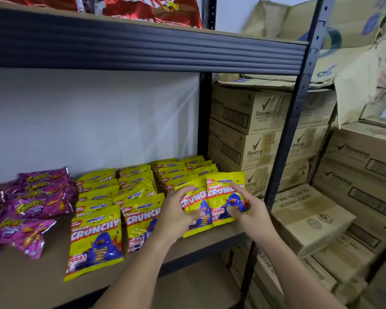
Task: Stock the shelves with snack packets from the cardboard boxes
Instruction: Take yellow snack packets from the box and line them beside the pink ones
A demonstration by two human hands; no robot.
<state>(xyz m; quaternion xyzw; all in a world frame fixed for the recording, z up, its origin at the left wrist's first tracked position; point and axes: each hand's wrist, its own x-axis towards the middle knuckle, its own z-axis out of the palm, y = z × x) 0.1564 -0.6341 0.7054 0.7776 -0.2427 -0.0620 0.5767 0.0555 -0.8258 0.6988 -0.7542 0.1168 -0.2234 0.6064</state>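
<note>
Left hand: the left hand (176, 210) is curled around the lower left edge of a yellow snack packet (195, 210), which is gripped between thumb and fingers above the shelf board (13, 284).
Right hand: the right hand (246, 208) is closed on a second yellow packet (224, 197), with the thumb at its lower right face and the index finger stretched up across the printed front.
Held packets: the two are held side by side, upright and overlapping at their inner edges, just past the fingertips of both hands.
Stocked yellow packets: rows of matching yellow packets (98, 239) are laid overlapping on the board, to the left of the left hand and beyond both hands towards the wall.
Purple packets: a heap of purple packets (29, 210) is seen well to the left of the left hand, on the same board.
Upper shelf: red bags (152, 10) are stored above the hands, on the upper shelf.
Cardboard boxes: stacked cardboard boxes (250, 130) are placed to the right of the right hand, behind the dark upright post (285, 139).
</note>
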